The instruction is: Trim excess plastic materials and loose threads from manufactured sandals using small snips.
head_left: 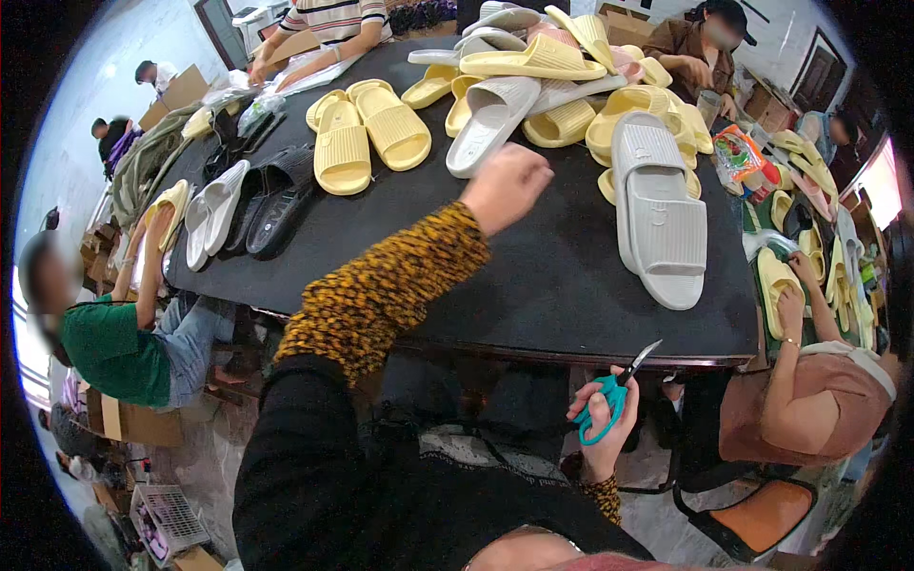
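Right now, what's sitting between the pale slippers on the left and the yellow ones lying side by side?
Black slippers lie between the pale slippers and the yellow pair; the head view shows it.

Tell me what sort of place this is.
Probably a small footwear workshop: a pile of slides on a black table, people in green and brown handling yellow slides, and scissors in the wearer's right hand.

- A slipper pile (533,62) lies on the table's (457,295) far side.
- Two overlapping slippers (666,228) lie right of the left hand (507,188).
- Scissors (614,388) sit in the right hand (609,440), near the table.
- A crate (169,519) stands on the floor (224,457), left.
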Available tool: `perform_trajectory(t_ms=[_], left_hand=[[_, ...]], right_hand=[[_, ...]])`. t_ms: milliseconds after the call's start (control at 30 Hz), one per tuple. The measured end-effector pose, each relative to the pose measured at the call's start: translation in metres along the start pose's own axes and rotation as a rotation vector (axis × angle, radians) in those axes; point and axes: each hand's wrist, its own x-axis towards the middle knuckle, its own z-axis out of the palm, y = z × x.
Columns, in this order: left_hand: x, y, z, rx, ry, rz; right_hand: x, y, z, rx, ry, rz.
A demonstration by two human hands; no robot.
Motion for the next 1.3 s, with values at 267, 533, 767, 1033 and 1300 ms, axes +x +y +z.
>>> perform_trajectory(t_ms=[267, 533, 767, 1033, 1300], left_hand=[[0.003, -0.154, -0.148, 1.087, -0.101, -0.258], [0.012, -0.191, -0.18, 0.963, -0.371, -0.57], [0.022, -0.254, -0.213, 0.561, -0.362, -0.464], [0.034, -0.17, -0.207, 0.464, -0.191, -0.514], [-0.014, -0.075, -0.242, -0.687, -0.179, -0.844]], right_hand=[[0.002, 0.017, 0.032, -0.082, -0.159, 0.074], [-0.004, 0.025, 0.065, -0.174, -0.347, 0.206], [-0.001, 0.023, 0.073, -0.174, -0.403, 0.22], [0.0, 0.023, 0.068, -0.163, -0.344, 0.22], [-0.005, 0.021, 0.059, -0.159, -0.365, 0.223]])
